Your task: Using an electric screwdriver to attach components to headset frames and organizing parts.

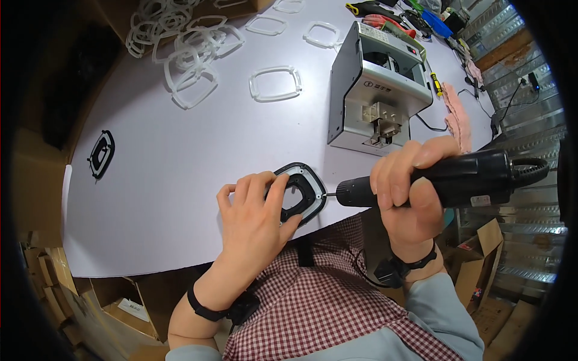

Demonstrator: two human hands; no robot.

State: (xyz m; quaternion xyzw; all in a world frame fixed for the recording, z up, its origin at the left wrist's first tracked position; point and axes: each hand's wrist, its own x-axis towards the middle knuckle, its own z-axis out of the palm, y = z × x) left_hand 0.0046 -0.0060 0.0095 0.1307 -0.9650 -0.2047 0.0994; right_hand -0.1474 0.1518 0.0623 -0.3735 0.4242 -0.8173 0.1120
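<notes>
My right hand [409, 186] is wrapped round a black electric screwdriver [475, 177] with a cable at its rear end. Its thin bit points left and meets the right rim of a black frame with a white ring inside [313, 180], near a small screw spot. That frame lies on the table close to its front edge. My left hand [256, 204] presses it down, fingers and thumb gripping its left side; part of the frame is hidden under them. Far to the left, a similar black frame [102, 154] lies on its own.
A silver-grey machine [379, 90] stands behind the screwdriver. White plastic frames [275, 83] lie scattered at the back, several heaped by a cardboard box [114, 15]. Tools [385, 18], a yellow screwdriver [436, 84] and a pink cloth [457, 117] are at the right. The white table [150, 228] ends near my apron.
</notes>
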